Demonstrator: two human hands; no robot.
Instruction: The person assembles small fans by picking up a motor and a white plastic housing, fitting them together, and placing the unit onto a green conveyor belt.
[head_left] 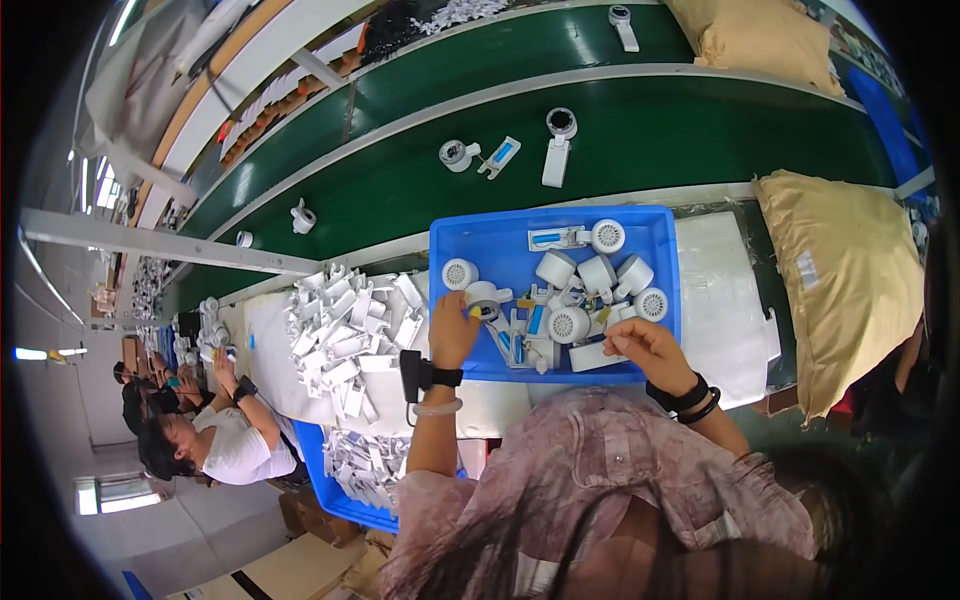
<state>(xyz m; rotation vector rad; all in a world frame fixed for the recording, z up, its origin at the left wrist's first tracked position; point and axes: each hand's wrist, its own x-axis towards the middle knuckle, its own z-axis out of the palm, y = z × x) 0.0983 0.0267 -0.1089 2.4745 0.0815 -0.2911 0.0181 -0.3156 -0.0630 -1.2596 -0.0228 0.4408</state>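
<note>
A blue tray [436, 240] in front of me holds several white round-headed units with grilles, some with handles laid bare around blue cells. At its left side, my left hand [455, 330] is closed on a white round housing [487, 295]; a yellow patch shows at its fingertips. Over the near right part of the tray, my right hand [652, 350] has its fingers drawn together. Its fingertips are close to a white handle piece [592, 357] at the near wall, and whatever they may pinch is too small to make out.
White handle shells [350, 335] lie heaped left of the tray, with more in a lower blue bin [345, 505]. Beyond runs a green conveyor belt [660, 135] carrying a few units. A tan sack [845, 280] stands right. A co-worker [240, 440] sits at far left.
</note>
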